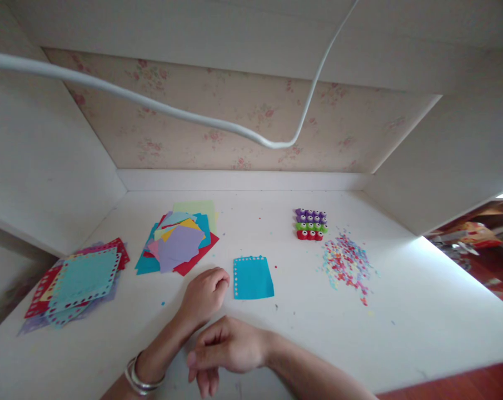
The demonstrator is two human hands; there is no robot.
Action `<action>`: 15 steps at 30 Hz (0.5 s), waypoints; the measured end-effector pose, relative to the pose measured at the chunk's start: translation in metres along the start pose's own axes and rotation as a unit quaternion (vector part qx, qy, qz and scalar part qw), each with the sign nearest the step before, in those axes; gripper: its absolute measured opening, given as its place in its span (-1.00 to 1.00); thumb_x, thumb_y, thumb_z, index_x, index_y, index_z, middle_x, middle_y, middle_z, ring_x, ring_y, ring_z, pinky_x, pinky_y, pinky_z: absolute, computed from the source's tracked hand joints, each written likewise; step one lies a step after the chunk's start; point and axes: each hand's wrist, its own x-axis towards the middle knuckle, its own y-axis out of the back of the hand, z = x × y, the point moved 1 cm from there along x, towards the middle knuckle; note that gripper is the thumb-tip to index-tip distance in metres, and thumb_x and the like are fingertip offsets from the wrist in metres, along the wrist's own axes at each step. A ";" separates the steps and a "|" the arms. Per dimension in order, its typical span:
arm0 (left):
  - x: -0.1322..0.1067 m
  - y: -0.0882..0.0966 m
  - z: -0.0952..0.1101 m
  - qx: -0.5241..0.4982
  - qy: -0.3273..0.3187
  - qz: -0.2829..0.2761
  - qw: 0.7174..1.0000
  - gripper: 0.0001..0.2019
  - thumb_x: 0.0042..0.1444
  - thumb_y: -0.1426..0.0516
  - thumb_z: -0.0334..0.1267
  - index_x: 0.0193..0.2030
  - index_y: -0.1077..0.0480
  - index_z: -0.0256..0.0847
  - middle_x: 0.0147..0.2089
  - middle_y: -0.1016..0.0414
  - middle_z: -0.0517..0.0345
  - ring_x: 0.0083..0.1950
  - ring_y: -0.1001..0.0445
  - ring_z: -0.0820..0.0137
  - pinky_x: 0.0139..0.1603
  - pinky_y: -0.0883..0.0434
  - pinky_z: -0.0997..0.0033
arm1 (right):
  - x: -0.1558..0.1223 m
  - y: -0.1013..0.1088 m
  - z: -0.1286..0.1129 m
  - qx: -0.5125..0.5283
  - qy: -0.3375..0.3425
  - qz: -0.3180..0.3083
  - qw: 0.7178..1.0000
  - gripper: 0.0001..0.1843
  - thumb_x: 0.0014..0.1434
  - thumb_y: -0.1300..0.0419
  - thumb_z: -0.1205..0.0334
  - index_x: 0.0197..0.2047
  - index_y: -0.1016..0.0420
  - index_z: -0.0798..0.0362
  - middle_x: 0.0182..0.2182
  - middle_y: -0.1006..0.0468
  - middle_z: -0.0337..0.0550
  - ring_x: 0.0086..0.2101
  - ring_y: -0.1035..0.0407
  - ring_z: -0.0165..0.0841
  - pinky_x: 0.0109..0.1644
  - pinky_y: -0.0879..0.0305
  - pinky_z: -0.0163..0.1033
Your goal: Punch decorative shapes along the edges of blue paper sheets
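Note:
My left hand (206, 294), closed in a loose fist with a silver bangle on its wrist, rests on the white table beside a blue paper square (254, 279). That square lies flat, with punched holes along its top and left edges, and neither hand touches it. Closer to me, my right hand (232, 349) is curled with its thumb and fingers pointing left, next to the left forearm. Its palm is hidden, so I cannot make out what is inside, if anything. Small craft punches (310, 224) in purple, green and red stand in rows at the back right.
A heap of punched paper bits (346, 258) lies on the right. Loose coloured paper sheets (180, 244) are piled left of centre. Sheets with punched edges (88, 278) are stacked at far left. A white cable (201, 121) hangs across the view above the table (318, 344).

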 end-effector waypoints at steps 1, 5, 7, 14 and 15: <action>0.000 0.000 0.000 -0.003 -0.001 0.002 1.000 -0.79 0.16 0.03 -0.40 -0.39 -0.37 -0.11 -0.34 -0.53 0.21 -0.25 -0.49 0.33 -0.18 -0.34 0.36 | 0.001 -0.001 0.000 -0.002 -0.001 -0.004 1.000 -0.34 -0.13 -0.36 -0.37 -0.38 -0.50 0.15 -0.57 -0.50 -0.26 -0.60 -0.38 -0.47 -0.47 -0.31 -0.34; -0.001 -0.003 0.001 -0.023 0.002 0.028 0.999 -0.80 0.19 0.03 -0.38 -0.33 -0.38 -0.11 -0.28 -0.53 0.19 -0.20 -0.50 0.32 -0.12 -0.39 0.34 | -0.007 -0.002 -0.003 0.005 0.011 0.030 0.999 -0.32 -0.16 -0.36 -0.39 -0.38 -0.49 0.14 -0.55 -0.50 -0.26 -0.59 -0.37 -0.46 -0.45 -0.31 -0.32; -0.001 -0.003 0.006 -0.034 0.010 0.054 0.998 -0.79 0.24 0.06 -0.35 -0.25 -0.40 -0.11 -0.19 -0.53 0.13 -0.12 -0.51 0.31 -0.07 -0.42 0.32 | -0.025 0.003 -0.015 0.011 0.050 0.082 0.995 -0.38 -0.06 -0.35 -0.33 -0.38 -0.49 0.14 -0.54 -0.51 -0.23 -0.56 -0.39 -0.46 -0.42 -0.32 -0.31; 0.033 -0.007 0.061 0.060 -0.089 0.015 0.994 -0.69 0.31 -0.04 -0.12 0.11 -0.41 -0.14 0.12 -0.47 -0.01 0.16 -0.40 0.18 0.24 -0.30 0.13 | -0.142 0.095 -0.092 -0.059 0.261 0.490 0.830 -0.65 0.20 -0.26 -0.07 -0.29 -0.51 0.10 -0.44 -0.56 -0.15 -0.43 -0.44 -0.38 -0.31 -0.36 -0.26; 0.045 -0.013 0.069 0.084 -0.100 -0.016 0.991 -0.63 0.29 -0.06 -0.09 0.16 -0.39 -0.17 0.18 -0.44 -0.04 0.21 -0.37 0.16 0.26 -0.27 0.12 | -0.157 0.118 -0.101 -0.072 0.276 0.581 0.762 -0.64 0.16 -0.27 -0.08 -0.29 -0.51 0.09 -0.41 -0.56 -0.13 -0.39 -0.45 -0.34 -0.28 -0.38 -0.24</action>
